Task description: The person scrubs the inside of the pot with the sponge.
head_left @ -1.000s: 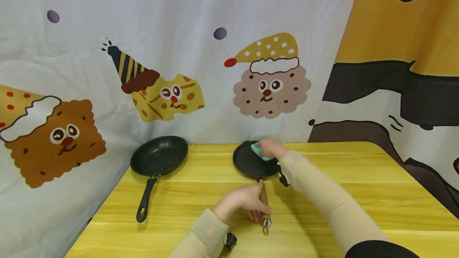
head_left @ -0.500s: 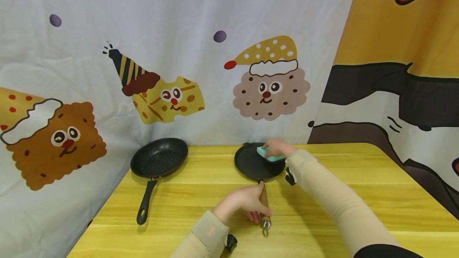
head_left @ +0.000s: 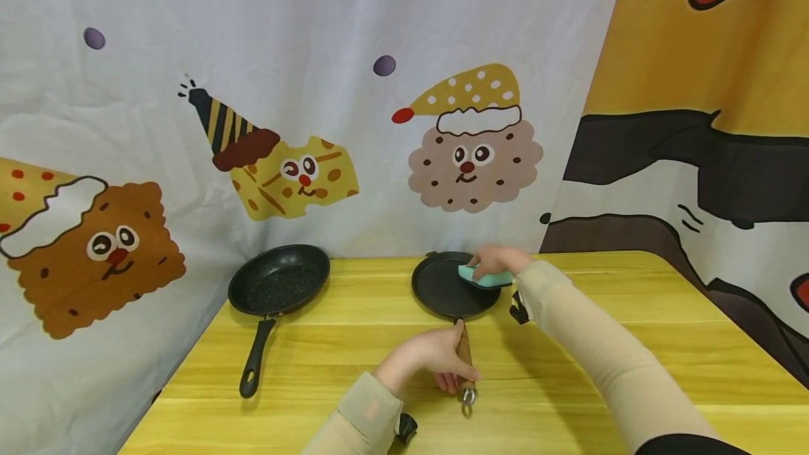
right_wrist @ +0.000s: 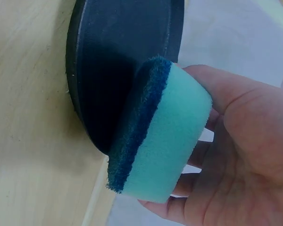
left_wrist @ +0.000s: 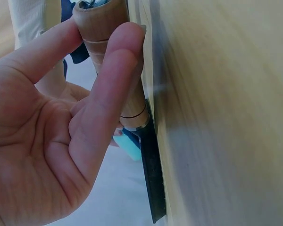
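A flat black pan (head_left: 442,290) with a low rim lies on the table. My left hand (head_left: 432,355) grips its wooden handle (head_left: 465,351), thumb and fingers on either side of the wood, as the left wrist view confirms. In my right hand (head_left: 501,260) is a mint-green sponge (right_wrist: 170,136) with a dark blue scouring layer. That rough side faces down against the right part of the pan's surface, near the rim. Fingers and thumb hold the sponge by its edges in the right wrist view.
A deeper speckled black frying pan (head_left: 279,281) stands at the left of the wooden table (head_left: 354,314), its black handle (head_left: 256,360) towards the front. Behind the table hangs a white curtain (head_left: 316,34) with cartoon prints.
The sponge in my right hand has slid right across the pan, from its upper middle towards the right rim. My left hand stays on the handle, and the pan has hardly moved.
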Demonstrator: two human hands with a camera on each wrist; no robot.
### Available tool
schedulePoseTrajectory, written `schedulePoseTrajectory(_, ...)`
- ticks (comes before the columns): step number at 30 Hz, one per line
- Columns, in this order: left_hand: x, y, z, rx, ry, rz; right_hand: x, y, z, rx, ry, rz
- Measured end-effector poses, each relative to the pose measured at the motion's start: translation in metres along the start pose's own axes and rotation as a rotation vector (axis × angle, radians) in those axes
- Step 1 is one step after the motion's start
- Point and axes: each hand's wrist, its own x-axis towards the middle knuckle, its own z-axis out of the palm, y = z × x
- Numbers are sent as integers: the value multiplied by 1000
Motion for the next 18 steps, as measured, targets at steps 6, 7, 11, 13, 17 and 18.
schedulePoseTrajectory(6, 0, 0, 0, 4, -6, -4, -8, 0, -3, 36, -44, 9)
schedulePoseTrajectory(7, 0, 0, 0, 3, -6, -4, -10, -1, -3, 53, -53, 23)
schedulePoseTrajectory(11, 0, 1, 1, -4, -10, -1, -16, -2, -6, 102, -88, 80)
schedulePoseTrajectory(13, 0, 1, 1, -5, -11, 2, -19, -2, -7, 129, -105, 106)
schedulePoseTrajectory(17, -1, 1, 1, 2, -13, 0, -23, -4, -9, 127, -134, 116)
schedulePoseTrajectory(18, -1, 1, 1, 5, -12, -1, -23, -4, -9, 123, -141, 115)
